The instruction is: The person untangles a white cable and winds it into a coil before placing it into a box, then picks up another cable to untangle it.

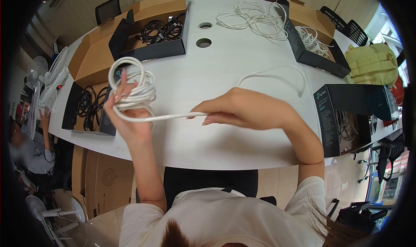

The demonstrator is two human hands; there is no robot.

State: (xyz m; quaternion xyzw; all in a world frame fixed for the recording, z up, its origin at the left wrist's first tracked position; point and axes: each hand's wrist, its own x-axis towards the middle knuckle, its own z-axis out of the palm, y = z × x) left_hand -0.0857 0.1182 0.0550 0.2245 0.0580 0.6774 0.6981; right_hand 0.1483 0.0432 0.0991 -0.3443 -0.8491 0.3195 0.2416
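Hair (175,235), then table edge (225,164), cable (173,116) beyond

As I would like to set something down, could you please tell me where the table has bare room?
The white table is bare between the white cable pile and the trailing cable, and along its near edge between the forearms. Crowded: the left side, with two boxes of black cables, and the right, with two boxes of pale cables.
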